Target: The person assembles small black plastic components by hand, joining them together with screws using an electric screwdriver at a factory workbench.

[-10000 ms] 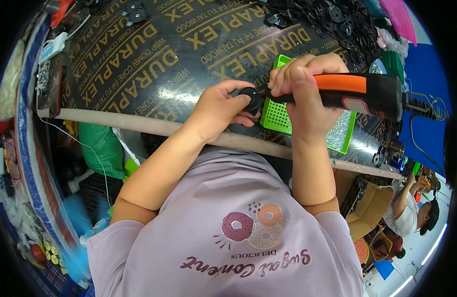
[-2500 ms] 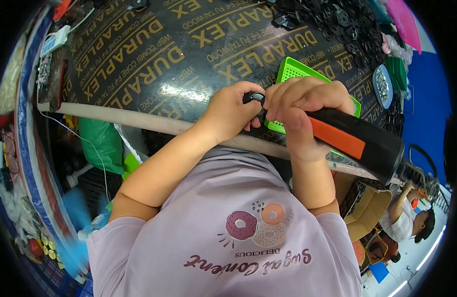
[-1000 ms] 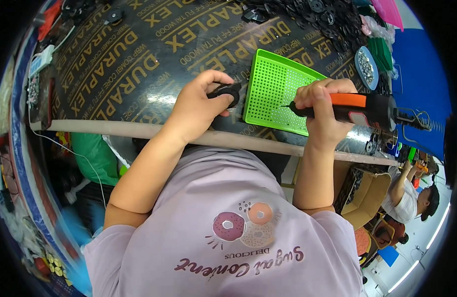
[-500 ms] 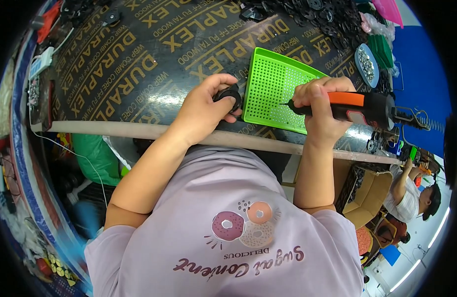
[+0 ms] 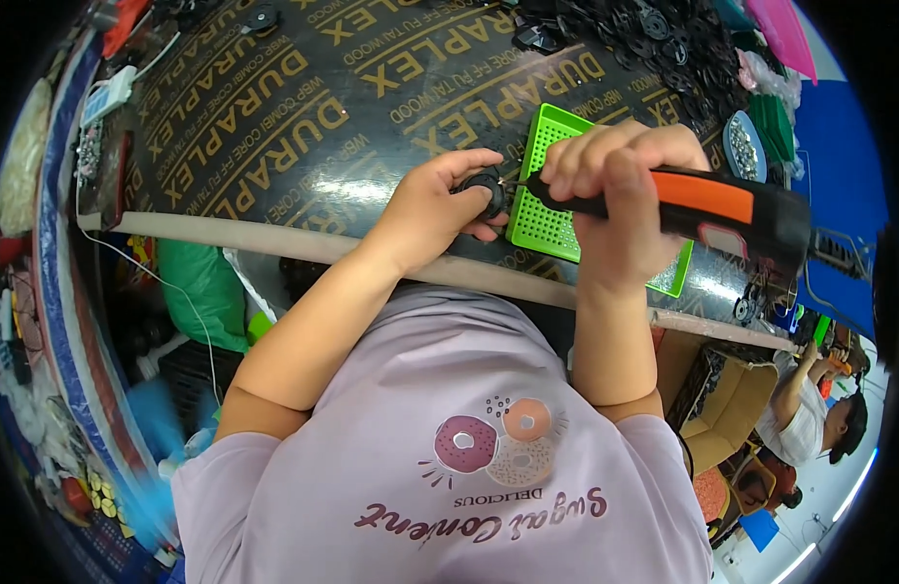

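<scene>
Between the thumb and fingers of my left hand (image 5: pixel 432 206) is a small round black plastic part (image 5: pixel 484 193), held just over the table near its front edge. My right hand (image 5: pixel 625 190) is wrapped round a black and orange electric screwdriver (image 5: pixel 707 200), which lies nearly level. Its thin bit points left and its tip is at the black part; whether a screw sits there is too small to tell. Under the screwdriver and my right hand lies a bright green perforated tray (image 5: pixel 547 229), partly hidden by them.
A heap of black plastic parts (image 5: pixel 644 49) covers the far right of the table. Beside it stand a light blue dish (image 5: pixel 743 146) of small metal pieces and green trays (image 5: pixel 771 127). An open cardboard box (image 5: pixel 727 404) is below the table edge; another person (image 5: pixel 809 419) sits at the right.
My right hand has brought the screwdriver left, so its bit now reaches the black part instead of hovering over the green tray. My left hand still holds the part. The whole view has shifted slightly.
</scene>
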Action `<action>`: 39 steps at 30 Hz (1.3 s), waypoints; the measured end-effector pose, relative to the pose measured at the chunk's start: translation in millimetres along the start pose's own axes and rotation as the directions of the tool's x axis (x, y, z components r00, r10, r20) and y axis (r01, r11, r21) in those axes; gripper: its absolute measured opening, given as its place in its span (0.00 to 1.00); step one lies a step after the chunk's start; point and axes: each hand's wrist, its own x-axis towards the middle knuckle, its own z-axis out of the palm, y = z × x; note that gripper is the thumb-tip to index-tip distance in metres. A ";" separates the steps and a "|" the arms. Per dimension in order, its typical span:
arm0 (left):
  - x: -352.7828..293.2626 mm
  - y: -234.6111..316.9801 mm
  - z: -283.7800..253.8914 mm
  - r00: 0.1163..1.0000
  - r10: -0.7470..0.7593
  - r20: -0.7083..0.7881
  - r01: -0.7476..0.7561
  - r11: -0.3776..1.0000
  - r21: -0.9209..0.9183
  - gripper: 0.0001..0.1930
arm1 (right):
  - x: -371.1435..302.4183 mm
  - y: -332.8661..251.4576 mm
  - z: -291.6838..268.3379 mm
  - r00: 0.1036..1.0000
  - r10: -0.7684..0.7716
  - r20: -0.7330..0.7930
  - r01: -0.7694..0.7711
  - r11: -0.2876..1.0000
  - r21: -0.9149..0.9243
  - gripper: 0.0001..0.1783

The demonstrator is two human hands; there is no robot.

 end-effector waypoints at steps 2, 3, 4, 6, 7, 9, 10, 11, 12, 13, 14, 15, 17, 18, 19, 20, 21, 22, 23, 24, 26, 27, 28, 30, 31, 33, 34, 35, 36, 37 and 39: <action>0.2 0.4 -0.4 1.000 -0.007 0.014 0.007 1.000 -0.002 0.21 | -0.3 6.5 3.2 1.000 0.008 -0.013 -0.008 0.999 -0.032 0.13; 0.0 0.6 0.1 1.000 -0.015 0.007 0.015 1.000 0.001 0.21 | -0.5 8.7 4.4 1.000 0.009 -0.011 -0.010 0.999 -0.031 0.13; -0.2 0.8 0.3 1.000 -0.024 0.000 0.024 1.000 0.003 0.21 | -0.5 10.6 5.3 1.000 0.017 -0.022 -0.017 0.999 -0.036 0.13; -0.3 1.3 -0.2 1.000 -0.029 -0.002 0.029 1.000 0.001 0.21 | -1.1 12.9 7.8 0.999 0.025 -0.033 -0.027 0.999 -0.041 0.13; -0.3 1.4 -0.4 0.999 -0.035 -0.001 0.035 0.999 0.002 0.21 | -1.8 13.5 9.5 0.998 0.042 -0.056 -0.045 0.998 -0.051 0.14; -0.3 1.9 -0.5 0.999 -0.038 -0.001 0.038 0.999 -0.001 0.21 | -2.6 14.9 10.4 0.995 0.059 -0.078 -0.064 0.996 -0.060 0.14; -0.2 1.9 -0.4 0.999 -0.041 0.000 0.041 0.999 -0.003 0.20 | -2.9 15.7 10.1 0.996 0.060 -0.072 -0.065 0.996 -0.065 0.14; 0.3 1.5 0.1 0.999 -0.041 0.000 0.041 0.999 -0.004 0.20 | -3.1 16.4 9.7 0.996 0.061 -0.065 -0.066 0.995 -0.070 0.14; 0.9 0.9 0.9 1.000 -0.026 -0.012 0.026 0.999 -0.025 0.20 | -3.4 16.5 8.4 0.996 0.062 -0.064 -0.067 0.995 -0.070 0.14; 1.2 0.5 1.1 1.000 -0.012 -0.023 0.011 0.999 -0.045 0.20 | -3.6 16.0 6.4 0.996 0.078 -0.038 -0.081 0.994 -0.073 0.14; 1.4 0.3 0.7 1.000 -0.013 -0.024 0.011 0.999 -0.046 0.20 | -3.7 15.8 5.4 0.995 0.094 -0.013 -0.095 0.993 -0.077 0.14; 1.6 -0.1 0.3 1.000 -0.015 -0.020 0.014 0.999 -0.040 0.20 | -3.7 15.5 6.1 0.995 0.095 -0.012 -0.096 0.992 -0.077 0.14; 2.1 -1.0 -0.6 1.000 -0.018 -0.016 0.017 0.999 -0.034 0.20 | -3.5 15.1 8.5 0.994 0.106 -0.004 -0.106 0.992 -0.069 0.14; 2.3 -1.7 -1.0 1.000 -0.015 -0.010 0.015 1.000 -0.027 0.20 | -3.7 17.5 9.2 0.994 0.107 -0.004 -0.107 0.992 -0.069 0.14; 2.5 -2.5 -1.5 1.000 -0.012 -0.005 0.012 1.000 -0.020 0.20 | -4.0 21.2 9.6 0.998 0.061 0.001 -0.061 0.993 -0.098 0.14; 2.9 -4.1 -2.4 1.000 -0.013 -0.004 0.013 1.000 -0.020 0.20 | -4.2 23.2 9.7 1.000 0.016 0.007 -0.015 0.992 -0.126 0.15; 3.2 -6.0 -3.6 1.000 -0.003 0.007 0.004 0.999 -0.039 0.20 | -4.4 20.7 10.3 1.000 0.017 0.007 -0.016 0.992 -0.126 0.15; 3.3 -6.9 -4.3 1.000 0.006 0.018 -0.005 0.998 -0.059 0.20 | -4.6 15.5 11.4 0.994 0.079 0.075 -0.068 0.988 -0.139 0.12; 2.6 -7.2 -4.0 1.000 0.006 0.017 -0.005 0.998 -0.059 0.20 | -4.8 12.8 11.9 0.980 0.141 0.143 -0.118 0.981 -0.155 0.10; 1.4 -6.7 -2.3 1.000 0.019 0.003 -0.018 0.998 -0.055 0.19 | -5.0 14.6 10.7 0.980 0.108 0.164 -0.072 0.974 -0.214 0.11; 1.2 -6.6 -1.0 0.999 0.032 -0.011 -0.032 0.998 -0.050 0.19 | -6.6 14.9 10.3 0.981 0.112 0.160 -0.076 0.974 -0.216 0.11; 1.3 -7.5 -1.2 1.000 0.028 -0.011 -0.029 0.998 -0.054 0.18 | -7.2 15.1 10.4 0.981 0.115 0.157 -0.079 0.973 -0.216 0.11; 1.4 -7.9 -1.2 1.000 0.026 -0.010 -0.026 0.998 -0.057 0.18 | -7.6 15.7 10.8 0.981 0.115 0.158 -0.079 0.973 -0.216 0.11; 0.7 -7.1 0.4 0.999 0.034 -0.011 -0.034 0.999 -0.042 0.18 | -8.9 16.7 12.9 0.987 0.109 0.119 -0.086 0.979 -0.183 0.10; 0.3 -6.6 1.4 0.999 0.041 -0.010 -0.041 0.999 -0.026 0.18 | -10.4 17.2 14.9 0.987 0.109 0.118 -0.086 0.979 -0.186 0.10; -0.1 -5.6 2.4 0.999 0.035 -0.019 -0.035 0.999 -0.018 0.18 | -12.7 17.8 18.7 0.996 0.085 0.026 -0.078 0.977 -0.196 0.11; -0.1 -5.1 2.6 0.999 0.029 -0.031 -0.030 1.000 -0.009 0.18 | -11.0 15.7 17.3 0.996 0.082 0.026 -0.075 0.977 -0.199 0.11; 0.6 -6.7 2.6 0.999 0.031 -0.026 -0.031 0.999 -0.009 0.18 | -7.4 11.6 14.5 0.990 0.087 0.109 -0.064 0.979 -0.196 0.11; 1.0 -8.9 2.7 0.998 0.056 -0.037 -0.057 0.998 -0.032 0.19 | -3.2 6.6 11.7 0.976 0.094 0.195 -0.056 0.980 -0.193 0.12; 1.3 -10.0 3.0 0.996 0.081 -0.047 -0.083 0.995 -0.055 0.19 | 0.5 -1.9 8.4 0.969 0.056 0.239 -0.024 0.990 -0.136 0.13; -0.9 -4.9 3.6 0.997 0.055 -0.057 -0.058 0.997 -0.044 0.19 | 9.8 -12.6 7.1 0.951 -0.116 0.286 0.117 0.993 0.014 0.17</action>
